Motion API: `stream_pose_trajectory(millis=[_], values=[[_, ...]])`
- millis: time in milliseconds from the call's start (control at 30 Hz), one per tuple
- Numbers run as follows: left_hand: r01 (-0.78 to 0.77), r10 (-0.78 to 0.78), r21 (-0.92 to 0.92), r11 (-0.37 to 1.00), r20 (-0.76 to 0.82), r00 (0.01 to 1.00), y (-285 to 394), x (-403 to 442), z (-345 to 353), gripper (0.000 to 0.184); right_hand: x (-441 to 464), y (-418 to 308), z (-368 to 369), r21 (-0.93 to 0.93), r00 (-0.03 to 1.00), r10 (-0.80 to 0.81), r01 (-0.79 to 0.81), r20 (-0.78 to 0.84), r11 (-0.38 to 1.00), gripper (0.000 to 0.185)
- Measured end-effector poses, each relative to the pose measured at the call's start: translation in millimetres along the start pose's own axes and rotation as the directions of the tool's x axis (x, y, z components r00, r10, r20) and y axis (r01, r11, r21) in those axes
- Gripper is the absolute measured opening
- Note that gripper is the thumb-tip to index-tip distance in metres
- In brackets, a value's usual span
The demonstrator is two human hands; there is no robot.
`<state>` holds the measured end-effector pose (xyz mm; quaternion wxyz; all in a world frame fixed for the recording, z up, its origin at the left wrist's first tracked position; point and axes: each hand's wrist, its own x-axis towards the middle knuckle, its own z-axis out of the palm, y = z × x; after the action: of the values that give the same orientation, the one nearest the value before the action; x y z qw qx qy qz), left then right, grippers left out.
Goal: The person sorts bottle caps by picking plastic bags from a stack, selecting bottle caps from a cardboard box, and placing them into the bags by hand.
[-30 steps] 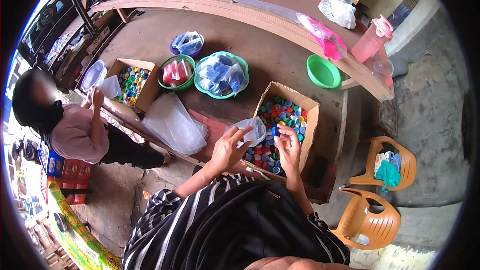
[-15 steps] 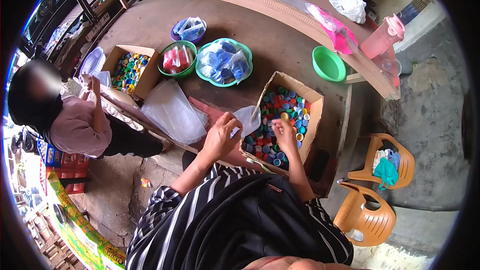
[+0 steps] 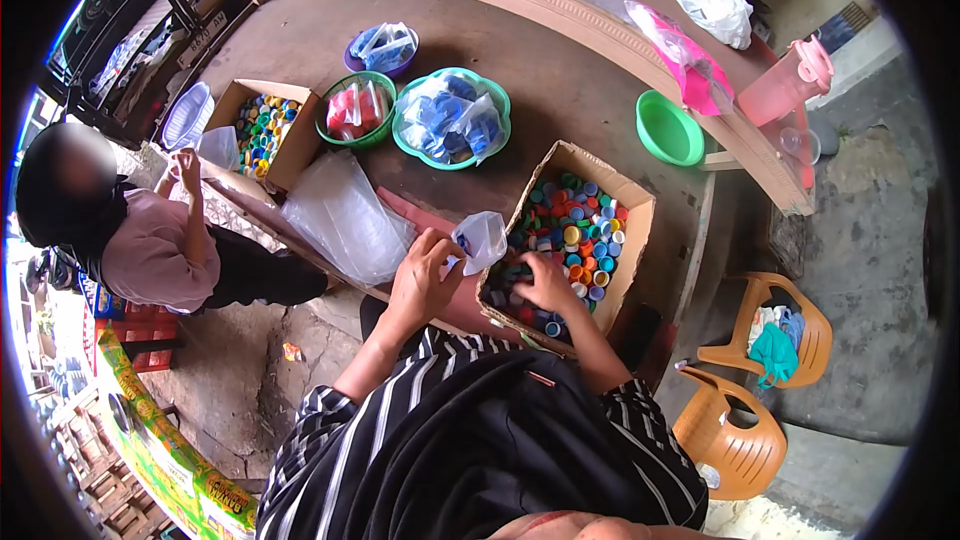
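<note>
My left hand (image 3: 428, 275) is closed on the rim of a small clear plastic bag (image 3: 482, 240), with something blue showing inside. The bag hangs beside the left wall of an open cardboard box (image 3: 632, 258). Loose plastic bottle caps (image 3: 588, 240) in many colours fill the box. Down among the caps at the box's near left side is my right hand (image 3: 552, 285), its thumb and fingers apart; the fingertips are partly hidden. A stack of flat clear plastic bags (image 3: 345, 220) lies to the left of my left hand.
Beyond stand a turquoise basin (image 3: 400, 148) of bagged blue caps, a green basket (image 3: 345, 142) with red ones and a purple bowl (image 3: 408, 68). Another person (image 3: 160, 250) stands left by a second cap box (image 3: 300, 145). Orange chairs (image 3: 745, 445) are at right.
My right hand has moved down and left into the caps. The small bag has swung out and opened more beside my left hand. The view has shifted slightly.
</note>
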<state>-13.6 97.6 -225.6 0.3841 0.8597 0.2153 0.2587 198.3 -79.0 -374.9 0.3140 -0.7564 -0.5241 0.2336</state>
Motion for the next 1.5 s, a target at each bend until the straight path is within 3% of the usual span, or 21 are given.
stream_pose_trajectory(millis=[100, 267, 367, 533, 800, 900, 1000, 1133, 1267, 1367, 1500], values=[[0.012, -0.012, -0.011, 1.000, -0.005, 1.000, 1.1, 0.2, 2.6, 0.014, 0.3, 17.3, -10.1, -0.394, 0.989, 0.145, -0.128, 0.015, 0.910, 0.030], [0.025, -0.025, -0.027, 0.999, 0.009, 1.000, 1.4, 1.8, 8.9, 0.015, 9.0, 50.9, -11.4, -0.367, 0.967, 0.061, -0.152, -0.247, 0.918, 0.023], [0.022, -0.022, -0.027, 0.999, 0.012, 1.000, 1.7, 2.9, 11.5, 0.015, 10.7, 27.2, -19.5, -0.410, 0.972, 0.143, -0.208, -0.184, 0.888, 0.023], [0.028, -0.028, -0.015, 0.999, 0.028, 0.999, 4.6, 6.0, 12.7, 0.015, 13.0, 22.2, -4.4, -0.585, 0.983, 0.104, -0.174, -0.151, 0.792, 0.031], [0.042, -0.042, 0.003, 0.999, 0.013, 0.999, 5.1, 1.9, 4.1, 0.015, 18.9, 45.8, -7.3, -0.353, 0.926, 0.248, -0.342, -0.285, 0.871, 0.043], [0.046, -0.046, 0.000, 0.999, 0.015, 0.999, 3.6, -0.5, 2.9, 0.015, 16.4, 21.2, -17.6, -0.488, 0.919, 0.176, -0.341, -0.352, 0.803, 0.037], [0.033, -0.033, -0.004, 0.999, 0.020, 0.999, 4.2, -0.9, 2.3, 0.015, 16.8, 14.3, -9.8, -0.511, 0.947, 0.028, -0.197, -0.319, 0.837, 0.026], [0.015, -0.015, -0.013, 1.000, 0.033, 0.999, 3.5, -2.2, 3.0, 0.014, 18.1, 19.5, 11.2, -0.650, 0.971, -0.031, -0.136, -0.238, 0.748, 0.008], [-0.005, 0.006, -0.012, 1.000, 0.027, 1.000, 0.2, -4.7, 1.6, 0.014, 18.7, 27.8, 11.3, -0.507, 0.950, -0.008, -0.159, -0.312, 0.847, 0.009], [-0.007, 0.008, -0.029, 1.000, 0.024, 1.000, 0.5, -7.7, -1.3, 0.014, 20.0, 43.3, 5.3, -0.019, 0.955, 0.118, -0.128, -0.271, 0.992, 0.012], [-0.054, 0.054, -0.034, 0.998, 0.012, 0.998, -3.3, -12.3, 0.0, 0.013, 15.6, -21.6, -25.4, 0.339, 0.931, 0.117, 0.008, -0.347, 0.941, 0.011]])
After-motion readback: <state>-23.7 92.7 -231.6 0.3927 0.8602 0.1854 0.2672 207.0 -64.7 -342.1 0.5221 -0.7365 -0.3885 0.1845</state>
